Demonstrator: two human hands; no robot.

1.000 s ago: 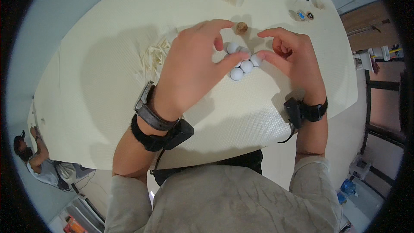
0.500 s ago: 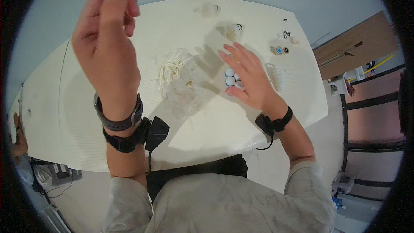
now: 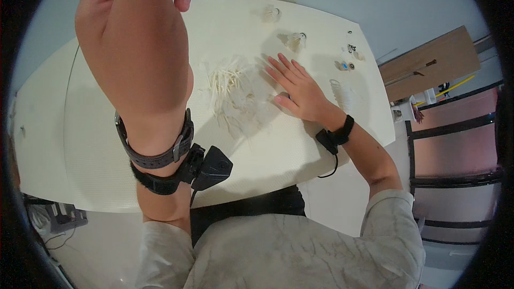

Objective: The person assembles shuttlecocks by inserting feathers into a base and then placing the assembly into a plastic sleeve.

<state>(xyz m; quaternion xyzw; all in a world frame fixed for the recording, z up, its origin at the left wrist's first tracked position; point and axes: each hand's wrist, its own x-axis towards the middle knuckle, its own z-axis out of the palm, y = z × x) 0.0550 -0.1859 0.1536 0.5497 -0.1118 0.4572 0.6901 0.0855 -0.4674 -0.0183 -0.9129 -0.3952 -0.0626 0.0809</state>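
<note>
My left hand [image 3: 134, 37] is raised close to the camera, its back toward me. The top edge cuts off most of its fingers, and a couple of bent fingertips show; nothing held is visible. My right hand [image 3: 300, 91] is open, palm down and fingers spread, over the right middle of the table. It covers the cluster of white, round-topped pieces with blue rims seen earlier; whether it touches them is hidden. Left of it lies a loose heap of thin white sticks [image 3: 227, 81], like cotton swabs, with a crumpled clear plastic bag [image 3: 241, 109] against its near side.
On the white table [image 3: 101, 144], two pale, shuttlecock-like pieces [image 3: 296, 42] stand toward the back. Small round pieces [image 3: 347, 66] and small black bits [image 3: 351, 48] lie at the right. A ribbed clear plastic piece [image 3: 341, 93] is beside my right hand.
My left hand has moved up and closer, its fingers now mostly out of frame. My right hand has shifted slightly left and now hides the white round-topped pieces. The view has moved a little.
</note>
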